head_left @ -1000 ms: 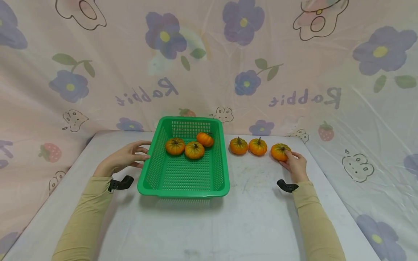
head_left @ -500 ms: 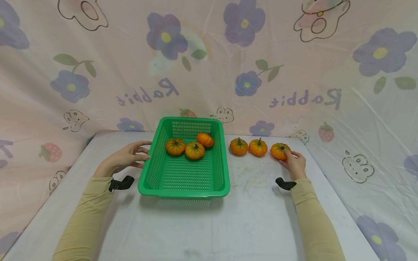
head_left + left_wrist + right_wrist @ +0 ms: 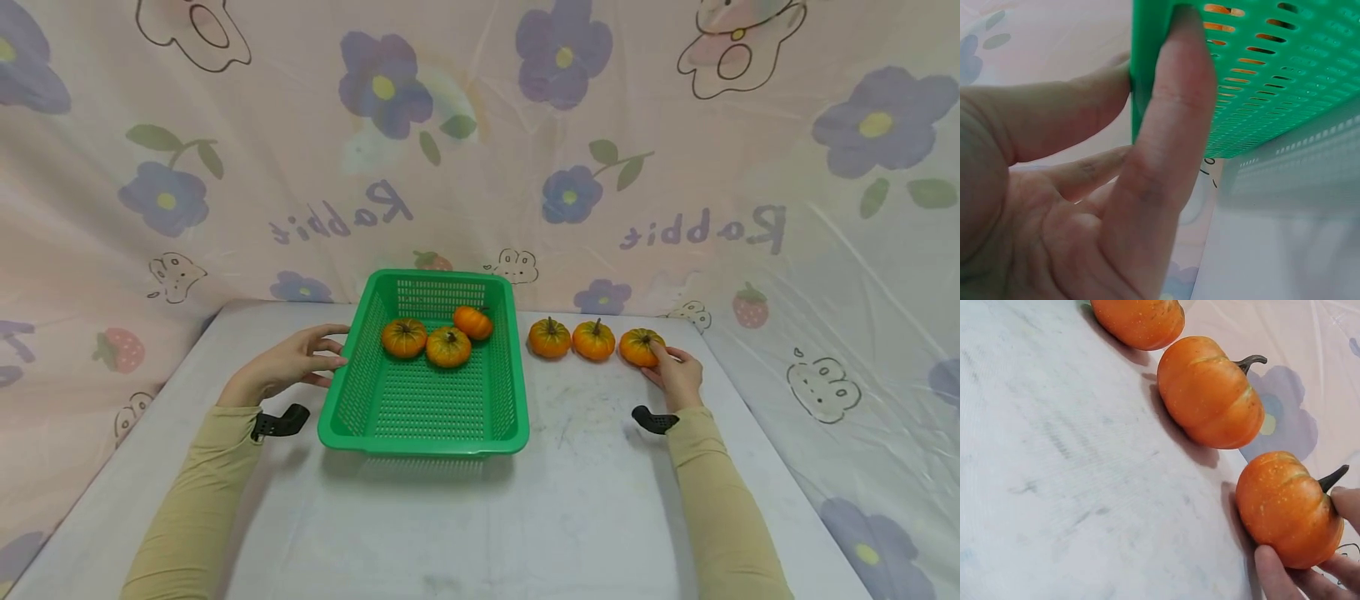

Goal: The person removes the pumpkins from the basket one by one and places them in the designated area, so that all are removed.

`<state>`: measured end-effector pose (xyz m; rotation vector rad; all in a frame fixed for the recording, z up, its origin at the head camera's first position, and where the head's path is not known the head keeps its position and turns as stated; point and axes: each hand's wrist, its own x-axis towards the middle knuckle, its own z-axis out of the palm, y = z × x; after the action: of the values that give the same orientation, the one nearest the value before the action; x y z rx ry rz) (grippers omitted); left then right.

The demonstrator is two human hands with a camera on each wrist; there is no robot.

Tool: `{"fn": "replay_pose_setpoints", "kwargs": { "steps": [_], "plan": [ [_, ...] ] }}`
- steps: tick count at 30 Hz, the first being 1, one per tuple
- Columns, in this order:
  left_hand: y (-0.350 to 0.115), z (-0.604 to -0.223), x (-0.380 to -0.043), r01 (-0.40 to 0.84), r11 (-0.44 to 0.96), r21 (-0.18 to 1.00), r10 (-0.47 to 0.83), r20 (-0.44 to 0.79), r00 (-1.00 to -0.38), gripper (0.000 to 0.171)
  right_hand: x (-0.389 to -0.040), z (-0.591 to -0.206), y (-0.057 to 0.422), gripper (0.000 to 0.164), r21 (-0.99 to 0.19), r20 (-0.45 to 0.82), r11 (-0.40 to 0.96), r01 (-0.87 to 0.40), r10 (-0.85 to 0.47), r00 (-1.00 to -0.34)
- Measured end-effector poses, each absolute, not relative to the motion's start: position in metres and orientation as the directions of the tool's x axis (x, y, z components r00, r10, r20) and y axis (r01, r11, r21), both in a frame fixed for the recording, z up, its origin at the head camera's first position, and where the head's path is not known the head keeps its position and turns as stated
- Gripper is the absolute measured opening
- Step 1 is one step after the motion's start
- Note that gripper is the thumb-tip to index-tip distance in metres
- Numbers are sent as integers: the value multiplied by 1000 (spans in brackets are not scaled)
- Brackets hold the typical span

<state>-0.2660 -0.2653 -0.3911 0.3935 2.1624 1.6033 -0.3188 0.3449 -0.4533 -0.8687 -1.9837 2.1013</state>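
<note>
A green perforated plastic basket [image 3: 427, 444] stands left of the middle with three small orange pumpkins inside. My left hand [image 3: 294, 360] is at its left side, loosely bent fingers touching the rim; in the left wrist view one fingertip goes up under the rim [image 3: 1142, 69]. On the right, my right hand [image 3: 678, 375] holds a small pumpkin [image 3: 637, 347] between thumb and fingers, its dark stem [image 3: 1335, 478] upward. The right wrist view shows the thumb near the stem and fingers around the lower side. Left of it sit a pumpkin [image 3: 593, 341] and another pumpkin [image 3: 550, 338].
The white-covered table [image 3: 585, 500] ends at a printed cloth backdrop [image 3: 480, 200] with flowers and rabbits. Inside the basket, a pumpkin [image 3: 404, 338], a second pumpkin [image 3: 448, 347] and a third pumpkin [image 3: 473, 323] lie toward the back.
The right hand and its pumpkin have shifted very slightly left, toward the neighbouring pumpkin. The left hand stays at the basket rim, and the basket's contents stay put.
</note>
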Motion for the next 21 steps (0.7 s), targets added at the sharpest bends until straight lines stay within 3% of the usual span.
{"fn": "replay_pose_setpoints", "kwargs": {
  "steps": [21],
  "plan": [
    [-264,-390,-265,-24,306,952,451,-167,-877,71,-324,-459,348,72,-956,-293,-135,260,470,-833]
  ]
}}
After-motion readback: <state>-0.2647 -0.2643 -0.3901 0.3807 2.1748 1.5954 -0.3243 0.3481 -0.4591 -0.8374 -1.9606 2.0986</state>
